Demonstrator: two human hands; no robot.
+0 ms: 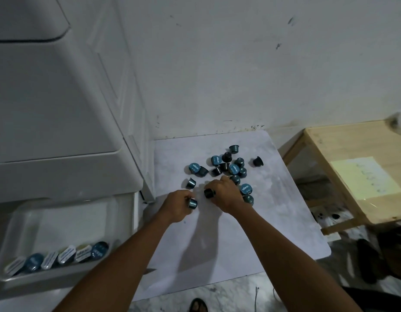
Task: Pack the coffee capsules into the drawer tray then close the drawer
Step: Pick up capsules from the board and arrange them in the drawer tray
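Several blue and black coffee capsules (226, 167) lie scattered on a white board (274, 221) on the floor. My left hand (178, 204) is closed around a blue capsule (192, 203). My right hand (224, 193) grips a black capsule (209, 193) at the near edge of the pile. At the lower left an open drawer holds a clear tray (66, 224), with a row of several capsules (60, 256) standing along its near side.
A white plastic drawer cabinet (48, 109) rises at the left, against a white wall. A low wooden table (352, 167) with a yellow paper on it stands at the right. Dark footwear (370, 260) lies below the table, on the marble floor.
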